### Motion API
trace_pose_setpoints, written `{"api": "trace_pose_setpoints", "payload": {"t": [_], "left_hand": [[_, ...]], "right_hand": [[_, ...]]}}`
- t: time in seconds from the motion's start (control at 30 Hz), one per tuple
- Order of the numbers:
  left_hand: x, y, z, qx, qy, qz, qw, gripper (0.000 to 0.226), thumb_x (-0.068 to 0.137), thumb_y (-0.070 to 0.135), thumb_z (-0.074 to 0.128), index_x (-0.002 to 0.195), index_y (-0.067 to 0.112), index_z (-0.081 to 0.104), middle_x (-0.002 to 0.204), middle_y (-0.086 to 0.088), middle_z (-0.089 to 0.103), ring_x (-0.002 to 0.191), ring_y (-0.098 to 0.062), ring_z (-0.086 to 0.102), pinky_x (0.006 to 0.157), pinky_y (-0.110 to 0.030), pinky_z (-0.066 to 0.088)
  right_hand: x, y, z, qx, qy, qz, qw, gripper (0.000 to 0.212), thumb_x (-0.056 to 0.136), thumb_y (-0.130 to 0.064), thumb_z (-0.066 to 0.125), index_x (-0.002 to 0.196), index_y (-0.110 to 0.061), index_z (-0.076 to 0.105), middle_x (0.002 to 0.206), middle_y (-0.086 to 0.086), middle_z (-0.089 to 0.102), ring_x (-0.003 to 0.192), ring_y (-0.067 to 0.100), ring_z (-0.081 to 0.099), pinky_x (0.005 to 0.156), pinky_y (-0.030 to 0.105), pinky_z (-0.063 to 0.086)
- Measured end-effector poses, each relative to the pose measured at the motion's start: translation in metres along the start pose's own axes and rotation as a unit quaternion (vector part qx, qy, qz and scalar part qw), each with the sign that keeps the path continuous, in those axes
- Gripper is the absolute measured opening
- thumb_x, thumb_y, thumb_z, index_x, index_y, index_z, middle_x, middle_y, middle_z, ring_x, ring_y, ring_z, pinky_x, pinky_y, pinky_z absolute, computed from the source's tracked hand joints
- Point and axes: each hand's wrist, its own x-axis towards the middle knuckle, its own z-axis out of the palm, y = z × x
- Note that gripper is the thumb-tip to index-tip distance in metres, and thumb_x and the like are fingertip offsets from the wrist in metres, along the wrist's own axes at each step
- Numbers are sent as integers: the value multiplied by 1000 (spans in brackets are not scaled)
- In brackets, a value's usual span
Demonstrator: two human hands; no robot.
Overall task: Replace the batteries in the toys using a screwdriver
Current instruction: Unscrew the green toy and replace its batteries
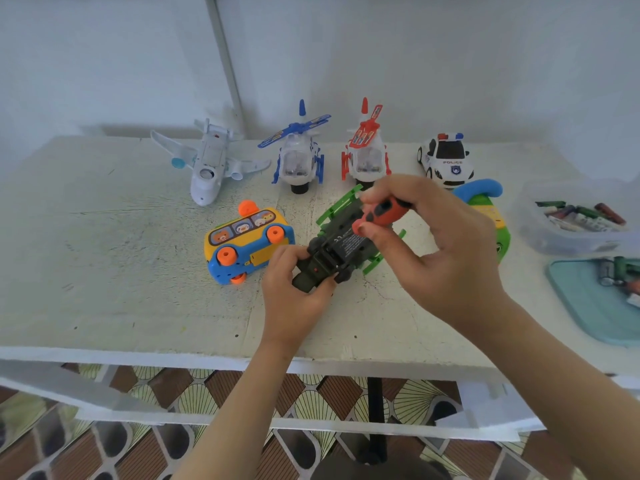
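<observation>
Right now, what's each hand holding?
Left hand: grips the upturned dark green toy.
Right hand: grips the red screwdriver.

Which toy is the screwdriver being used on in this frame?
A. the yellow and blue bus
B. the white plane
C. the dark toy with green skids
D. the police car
C: the right hand grips the red screwdriver over the upturned underside of the dark toy with green skids, which the left hand holds by one end.
</observation>
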Motion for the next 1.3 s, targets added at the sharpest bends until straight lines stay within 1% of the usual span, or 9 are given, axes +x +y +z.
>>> {"api": "trace_pose_setpoints", "payload": {"t": [0.23, 0.43, 0.63, 0.73, 0.87, 0.97, 1.03, 1.2, 1.3], "left_hand": [[0, 0, -1, 6, -8, 9, 1000, 42, 59, 5, 80, 86, 19, 50, 84, 10, 49, 79, 4, 48, 66, -8, 35], [-1, -1, -1, 10, -11, 9, 1000, 43, 60, 5, 81, 86, 19, 50, 84, 1, 52, 79, 4, 47, 66, -8, 35], [0, 0, -1, 8, -13, 4, 1000, 41, 60, 6, 80, 85, 18, 50, 83, 4, 51, 79, 3, 48, 66, -9, 35], [0, 0, -1, 4, -11, -1, 1000, 39, 60, 7, 79, 85, 18, 51, 83, 4, 51, 78, 2, 48, 65, -10, 35], [-1, 1, -1, 2, -12, 2, 1000, 41, 59, 6, 78, 85, 19, 49, 83, 12, 49, 79, 4, 47, 67, -9, 35], [-1, 2, -1, 3, -12, 12, 1000, 43, 59, 5, 78, 84, 21, 48, 84, 15, 48, 79, 5, 47, 67, -8, 35], [-1, 2, -1, 4, -13, 18, 1000, 44, 58, 4, 78, 85, 22, 48, 85, 16, 47, 80, 5, 47, 67, -8, 35], [-1, 2, -1, 2, -12, 24, 1000, 53, 58, 5, 79, 89, 32, 45, 87, 18, 47, 81, 6, 48, 68, -7, 36], [-1, 3, -1, -2, -13, 25, 1000, 58, 59, 7, 78, 89, 41, 42, 86, 17, 48, 80, 5, 48, 66, -8, 36]], "right_hand": [[6, 3, 0, 59, -9, 39, 997, 23, 86, -8, 66, 109, -8, 62, 92, 3, 63, 87, 19, 64, 76, 37, 55], [16, -4, 0, 42, 50, 29, 997, 23, 87, -16, 67, 110, -18, 66, 85, 4, 63, 84, -8, 53, 81, 8, 39], [17, -8, -1, 65, 4, 34, 997, 26, 88, -7, 59, 113, -8, 66, 94, -4, 69, 92, 15, 66, 85, 39, 52], [15, -12, -2, 31, -20, 11, 999, 30, 86, -6, 53, 113, -8, 67, 93, -1, 68, 93, 15, 62, 85, 36, 50], [16, -16, -1, -37, 13, -1, 999, 28, 87, -28, 59, 106, -10, 71, 103, 4, 64, 98, 19, 59, 87, 39, 48], [18, -17, 2, -29, 56, 12, 998, 26, 86, -31, 64, 101, -12, 74, 86, 5, 63, 82, 20, 59, 77, 29, 47], [17, -17, 4, -21, 75, 20, 997, 26, 85, -28, 66, 103, -10, 72, 81, 2, 65, 80, 20, 61, 80, 34, 49], [15, -13, 3, 18, 61, 39, 997, 20, 89, -10, 57, 106, -6, 67, 91, -8, 65, 87, 18, 65, 87, 46, 51], [13, -11, 3, 29, 44, 28, 998, 23, 88, -12, 53, 104, -9, 70, 102, -5, 67, 111, 21, 61, 100, 45, 44]]}}
